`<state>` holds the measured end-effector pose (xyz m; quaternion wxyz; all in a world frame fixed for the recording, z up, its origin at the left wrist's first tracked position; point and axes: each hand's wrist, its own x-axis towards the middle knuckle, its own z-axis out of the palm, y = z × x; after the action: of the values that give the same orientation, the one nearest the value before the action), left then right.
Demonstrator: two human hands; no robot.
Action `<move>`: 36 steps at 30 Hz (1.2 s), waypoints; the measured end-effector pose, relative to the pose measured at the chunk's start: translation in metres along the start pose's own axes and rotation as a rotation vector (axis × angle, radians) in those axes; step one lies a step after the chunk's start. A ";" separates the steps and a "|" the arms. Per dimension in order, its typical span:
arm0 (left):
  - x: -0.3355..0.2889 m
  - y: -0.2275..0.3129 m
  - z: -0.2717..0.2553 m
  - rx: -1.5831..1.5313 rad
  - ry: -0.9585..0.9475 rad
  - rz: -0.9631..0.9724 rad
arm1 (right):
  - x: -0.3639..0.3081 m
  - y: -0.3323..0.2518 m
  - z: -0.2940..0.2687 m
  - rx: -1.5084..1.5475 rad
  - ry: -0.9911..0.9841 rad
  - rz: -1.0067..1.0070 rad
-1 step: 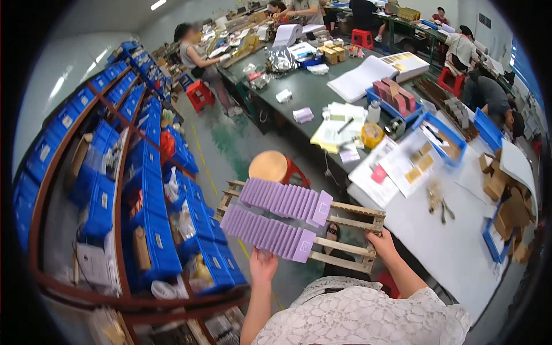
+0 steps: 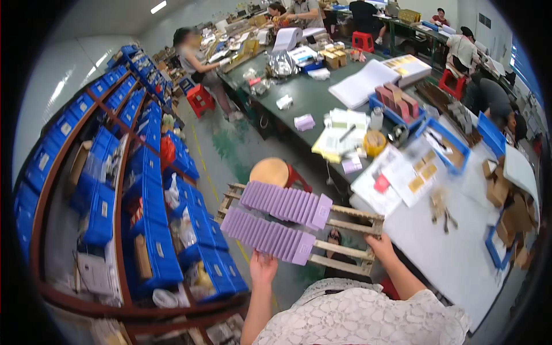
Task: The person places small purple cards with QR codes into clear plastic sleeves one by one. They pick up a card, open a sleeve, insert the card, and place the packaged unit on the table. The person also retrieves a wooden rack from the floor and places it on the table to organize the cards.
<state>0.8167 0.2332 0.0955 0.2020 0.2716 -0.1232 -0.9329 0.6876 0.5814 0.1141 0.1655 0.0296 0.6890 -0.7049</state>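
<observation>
A slatted wooden rack (image 2: 345, 264) is held level in front of me, with its long side running left to right. Across its slats lie two rows of thin purple pieces, packed like overlapping leaves: a far row (image 2: 282, 201) and a near row (image 2: 261, 233). Each row ends at the right in a flat face with a small printed mark. My left hand (image 2: 263, 267) supports the near side from below, its fingers partly hidden under the purple row. Around the right end of the wood, my right hand (image 2: 380, 244) is closed.
Blue bins (image 2: 152, 247) fill shelving on my left. Beyond the rack stands a round wooden-topped stool (image 2: 269, 171). To the right, a workbench (image 2: 422, 253) carries papers, pliers (image 2: 445, 218), a tape roll (image 2: 375, 142) and cardboard boxes. Other people work at far tables; one person (image 2: 195, 63) stands at the left.
The view has shifted slightly, so the bench and its things appear a little lower and farther right. Both hands keep their hold on the rack.
</observation>
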 end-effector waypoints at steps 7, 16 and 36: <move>0.220 0.000 0.130 0.032 0.015 -0.117 | 0.174 -0.064 0.037 -0.014 0.193 0.028; 0.489 -0.040 0.296 0.223 -0.216 -0.304 | 0.363 -0.113 0.067 0.043 0.497 -0.046; 0.787 -0.143 0.399 0.310 0.004 -0.713 | 0.658 -0.063 0.015 -0.061 0.590 0.115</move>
<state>-0.0561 0.0590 0.0151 -0.1781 0.3264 -0.1604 -0.9144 0.0526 0.4393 -0.0021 -0.0014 0.2670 0.7253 -0.6345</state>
